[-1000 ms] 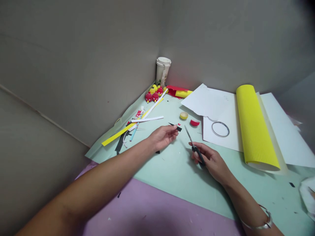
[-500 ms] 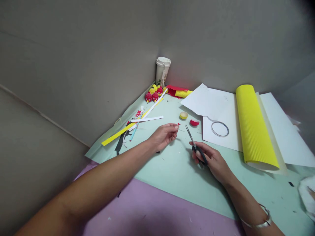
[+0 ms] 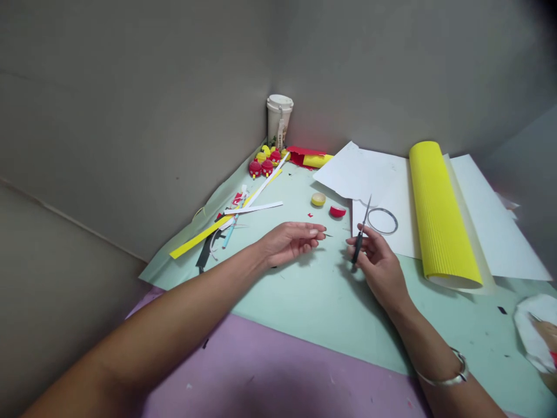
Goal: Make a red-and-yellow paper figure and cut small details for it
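Observation:
My left hand has its thumb and fingertips pinched together at mid-table. A thin, dark, sliver-like piece sticks out from them to the right; its kind is too small to make out. In my right hand are black-handled scissors, blades pointing up and away from me. Whether the blades are fully closed is hard to see. Behind my left fingertips lies a tiny red notched scrap. A yellow half-round piece and a red half-round piece rest farther back.
Yellow and white strips lie at left. Several small red and yellow round figures sit by a lidded white cup. At right are white sheets, a tape ring and a yellow corrugated roll.
My left hand has moved right, away from the red scrap, with the thin piece at its fingertips. The scissors have turned from pointing left to pointing up and slightly right.

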{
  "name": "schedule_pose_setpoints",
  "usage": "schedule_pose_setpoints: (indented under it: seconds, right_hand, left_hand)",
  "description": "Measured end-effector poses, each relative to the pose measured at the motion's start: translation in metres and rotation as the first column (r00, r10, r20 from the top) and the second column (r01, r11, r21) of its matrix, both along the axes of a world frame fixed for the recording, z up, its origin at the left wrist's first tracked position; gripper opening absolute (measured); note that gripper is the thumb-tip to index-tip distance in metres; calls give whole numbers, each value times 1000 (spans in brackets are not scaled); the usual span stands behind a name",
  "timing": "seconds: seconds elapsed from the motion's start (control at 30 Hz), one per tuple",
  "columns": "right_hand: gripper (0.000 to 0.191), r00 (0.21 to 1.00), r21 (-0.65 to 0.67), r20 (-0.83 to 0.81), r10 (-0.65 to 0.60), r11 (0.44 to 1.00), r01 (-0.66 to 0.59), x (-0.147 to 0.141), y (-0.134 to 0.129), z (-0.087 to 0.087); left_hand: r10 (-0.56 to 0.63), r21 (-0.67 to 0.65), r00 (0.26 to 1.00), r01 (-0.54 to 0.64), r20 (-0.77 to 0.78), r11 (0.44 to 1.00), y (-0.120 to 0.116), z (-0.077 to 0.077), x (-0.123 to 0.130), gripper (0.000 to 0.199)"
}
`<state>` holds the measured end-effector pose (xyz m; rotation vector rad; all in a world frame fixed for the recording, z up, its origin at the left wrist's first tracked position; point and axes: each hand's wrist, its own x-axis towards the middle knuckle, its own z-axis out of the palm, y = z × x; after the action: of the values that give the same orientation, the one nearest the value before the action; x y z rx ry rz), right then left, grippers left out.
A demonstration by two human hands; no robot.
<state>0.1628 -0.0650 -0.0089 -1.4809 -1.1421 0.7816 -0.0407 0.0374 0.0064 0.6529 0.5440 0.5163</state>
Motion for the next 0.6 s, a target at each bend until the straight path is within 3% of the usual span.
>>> schedule_pose_setpoints:
  seconds: [0.23, 0.43, 0.6]
  right_hand:
    - [58, 966, 22, -161, 204, 979, -204, -12, -4, 2]
    - [63, 973, 19, -195, 124, 992, -123, -25, -4, 1]
    - [63, 976, 32, -188, 110, 994, -106, -26, -3, -1]
  left_hand:
    - [9, 76, 998, -4, -69, 997, -3, -4, 3, 17]
    - [78, 191, 992, -59, -94, 980, -15, -7, 10, 22]
    - [40, 282, 986, 7, -160, 959, -22, -9, 14, 30]
